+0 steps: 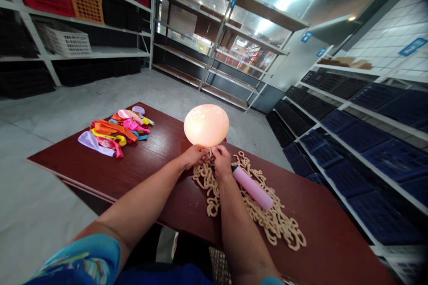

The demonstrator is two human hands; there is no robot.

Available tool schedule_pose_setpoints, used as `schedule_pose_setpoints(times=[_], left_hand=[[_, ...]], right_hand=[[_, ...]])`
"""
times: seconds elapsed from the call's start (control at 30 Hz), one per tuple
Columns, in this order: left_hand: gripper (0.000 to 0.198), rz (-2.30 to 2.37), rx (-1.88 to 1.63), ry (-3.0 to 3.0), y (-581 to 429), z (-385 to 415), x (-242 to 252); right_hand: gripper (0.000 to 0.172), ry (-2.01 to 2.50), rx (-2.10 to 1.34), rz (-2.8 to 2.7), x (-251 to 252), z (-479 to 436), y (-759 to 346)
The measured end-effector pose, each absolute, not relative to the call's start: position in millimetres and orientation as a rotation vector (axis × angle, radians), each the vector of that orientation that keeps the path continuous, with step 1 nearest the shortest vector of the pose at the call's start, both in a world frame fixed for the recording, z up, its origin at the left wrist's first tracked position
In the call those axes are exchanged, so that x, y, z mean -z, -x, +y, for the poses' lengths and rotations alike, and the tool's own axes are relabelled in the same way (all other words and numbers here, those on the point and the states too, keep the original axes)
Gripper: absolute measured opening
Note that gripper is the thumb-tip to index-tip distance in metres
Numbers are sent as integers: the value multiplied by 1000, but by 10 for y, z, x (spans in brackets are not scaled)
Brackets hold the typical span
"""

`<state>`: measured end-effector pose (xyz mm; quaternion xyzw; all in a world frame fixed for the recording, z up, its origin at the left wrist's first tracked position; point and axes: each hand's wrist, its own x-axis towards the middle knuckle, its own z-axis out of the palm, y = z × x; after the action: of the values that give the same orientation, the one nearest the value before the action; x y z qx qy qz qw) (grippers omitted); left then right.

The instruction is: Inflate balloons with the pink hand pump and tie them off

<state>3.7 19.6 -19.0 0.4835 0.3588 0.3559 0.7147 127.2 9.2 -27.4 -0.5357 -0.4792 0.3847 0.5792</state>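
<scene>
A blown-up peach balloon (206,124) stands above the far edge of the table, its neck pointing down toward me. My left hand (195,156) is closed, its fingers pinching at the balloon's neck. Beside it, my right hand (221,159) is closed on the same neck; a pale strip shows between the fingertips, and I cannot make out its exact form. Under and around my right wrist lies a heap of curly beige cord-like strands (284,227). On the heap rests a pink cylinder (253,188) with a dark tip, resembling a hand balloon pump.
Several flat, coloured balloons (115,130) lie piled at the left of the dark red table (160,160). Shelving with red and orange crates (85,3) and a white basket (67,41) stands left, a tall rack (209,69) behind, and blue crates (347,164) on the right.
</scene>
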Motion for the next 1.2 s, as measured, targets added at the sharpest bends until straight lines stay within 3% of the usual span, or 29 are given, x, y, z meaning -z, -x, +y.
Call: schedule_pose_setpoints(times=[0.63, 0.87, 1.2], left_hand=[[22, 593, -459, -924, 20, 130, 69], [33, 1208, -847, -1361, -12, 210, 240], [32, 1597, -939, -1706, 23, 296, 321]], right_hand=[[19, 1259, -702, -954, 374, 136, -1186], [23, 1358, -687, -1069, 574, 271, -1189], [18, 1441, -584, -1119, 684, 405, -1236]])
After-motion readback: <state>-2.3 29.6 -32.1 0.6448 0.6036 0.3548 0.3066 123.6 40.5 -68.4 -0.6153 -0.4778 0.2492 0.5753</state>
